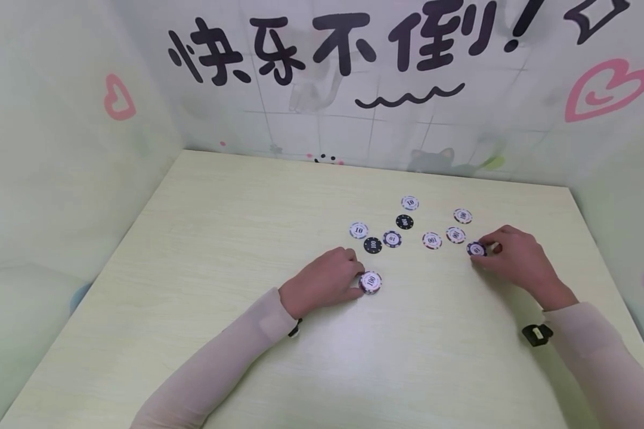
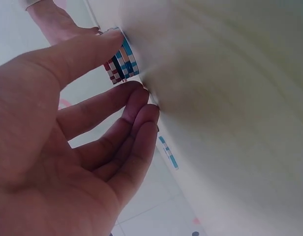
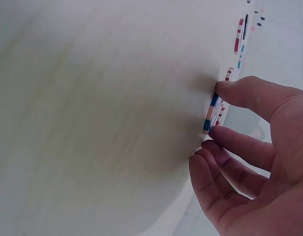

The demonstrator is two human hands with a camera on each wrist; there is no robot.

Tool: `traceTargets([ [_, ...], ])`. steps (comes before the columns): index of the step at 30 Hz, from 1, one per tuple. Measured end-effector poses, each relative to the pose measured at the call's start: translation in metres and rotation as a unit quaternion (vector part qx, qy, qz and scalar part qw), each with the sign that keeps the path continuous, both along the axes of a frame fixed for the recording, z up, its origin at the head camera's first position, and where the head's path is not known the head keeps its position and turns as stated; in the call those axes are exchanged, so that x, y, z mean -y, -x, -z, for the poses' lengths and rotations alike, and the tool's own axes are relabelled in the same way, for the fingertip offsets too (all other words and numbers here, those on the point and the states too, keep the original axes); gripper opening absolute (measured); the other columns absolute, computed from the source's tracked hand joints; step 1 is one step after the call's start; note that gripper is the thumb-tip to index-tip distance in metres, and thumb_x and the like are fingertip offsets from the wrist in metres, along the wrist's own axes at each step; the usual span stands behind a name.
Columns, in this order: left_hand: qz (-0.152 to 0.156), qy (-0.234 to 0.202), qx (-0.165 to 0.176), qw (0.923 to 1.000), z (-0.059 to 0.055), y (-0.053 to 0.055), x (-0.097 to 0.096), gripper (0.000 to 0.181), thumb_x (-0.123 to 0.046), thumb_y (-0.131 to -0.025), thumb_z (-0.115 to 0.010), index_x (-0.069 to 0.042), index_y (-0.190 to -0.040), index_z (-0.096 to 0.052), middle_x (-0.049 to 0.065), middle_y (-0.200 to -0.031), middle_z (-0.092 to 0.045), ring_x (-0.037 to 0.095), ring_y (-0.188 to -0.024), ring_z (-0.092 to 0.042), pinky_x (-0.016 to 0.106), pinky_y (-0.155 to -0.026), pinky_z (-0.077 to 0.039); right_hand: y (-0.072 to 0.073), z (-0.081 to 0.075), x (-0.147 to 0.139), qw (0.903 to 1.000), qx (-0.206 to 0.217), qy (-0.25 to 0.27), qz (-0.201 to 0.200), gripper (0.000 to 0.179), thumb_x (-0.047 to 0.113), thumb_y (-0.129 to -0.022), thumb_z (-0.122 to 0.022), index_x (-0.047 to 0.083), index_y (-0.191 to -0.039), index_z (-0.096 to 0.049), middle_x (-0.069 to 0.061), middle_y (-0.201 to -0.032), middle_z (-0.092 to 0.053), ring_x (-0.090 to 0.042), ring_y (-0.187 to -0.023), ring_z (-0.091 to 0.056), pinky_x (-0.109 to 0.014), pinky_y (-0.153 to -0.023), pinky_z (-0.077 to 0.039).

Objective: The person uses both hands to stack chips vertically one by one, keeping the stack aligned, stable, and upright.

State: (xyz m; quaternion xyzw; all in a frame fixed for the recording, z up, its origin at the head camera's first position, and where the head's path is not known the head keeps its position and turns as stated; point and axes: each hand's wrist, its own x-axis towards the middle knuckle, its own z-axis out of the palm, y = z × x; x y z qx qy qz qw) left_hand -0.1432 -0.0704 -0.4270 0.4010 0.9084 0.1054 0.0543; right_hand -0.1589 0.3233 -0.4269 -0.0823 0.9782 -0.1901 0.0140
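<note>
Right hand [image 1: 515,260]: thumb and forefinger pinch a blue chip [image 1: 476,249] by opposite edges, at the right end of the loose chips [image 1: 432,240]; whether it is clear of the table [image 1: 220,238] cannot be determined. Left hand [image 1: 324,285]: thumb and forefinger grip a stack [image 1: 370,282] from its left, near side of the loose chips; the forefinger's exact contact is unclear. In judgement, each chip is light, stiff, smooth and unlikely to break; a flat one is best taken by its rim, thumb opposite fingertip. The stack appears liable to shear if squeezed only at the top, so a low hold across several rims is advised. Not verifiable: the number of chips stacked, and the stack's left edge, covered by fingers. Both wrist views reduce the loose chips to slivers; the sleeves [image 1: 225,357] run out of frame.
</note>
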Motion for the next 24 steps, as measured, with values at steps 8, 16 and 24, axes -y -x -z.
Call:
traceTargets([
  [8, 0.029, -0.027, -0.013, 0.9991, 0.0001, 0.0000, 0.0033, 0.022, -0.022, -0.098, -0.086, -0.005, -0.112, -0.087, 0.011, -0.104, -0.078, 0.024, -0.095, -0.072, 0.034, -0.089, -0.058, 0.0007, -0.0005, -0.0012, 1.0000, 0.004, 0.005, 0.002, 0.038, 0.025, -0.092, -0.088, -0.006, -0.113, -0.080, -0.022, -0.108, -0.069, -0.035, -0.088, -0.067, -0.044, -0.072, -0.049],
  [16, 0.030, -0.049, -0.011, 0.9983, 0.0020, 0.0009, 0.0045, 0.021, -0.021, -0.097, -0.087, -0.005, -0.111, -0.087, 0.011, -0.102, -0.078, 0.023, -0.095, -0.072, 0.035, -0.088, -0.059, 0.0050, 0.0000, -0.0040, 0.9999, 0.003, 0.012, -0.006, 0.037, 0.024, -0.090, -0.089, -0.007, -0.109, -0.080, -0.019, -0.104, -0.069, -0.034, -0.088, -0.067, -0.043, -0.072, -0.049],
  [24, 0.022, -0.046, 0.001, 0.9987, 0.0004, 0.0006, 0.0047, 0.025, -0.024, -0.097, -0.088, -0.005, -0.114, -0.087, 0.010, -0.105, -0.078, 0.022, -0.097, -0.073, 0.035, -0.089, -0.059, 0.0063, 0.0000, -0.0036, 0.9999, 0.008, 0.010, -0.005, 0.039, 0.024, -0.089, -0.087, -0.009, -0.110, -0.078, -0.021, -0.105, -0.069, -0.036, -0.089, -0.067, -0.046, -0.074, -0.050],
])
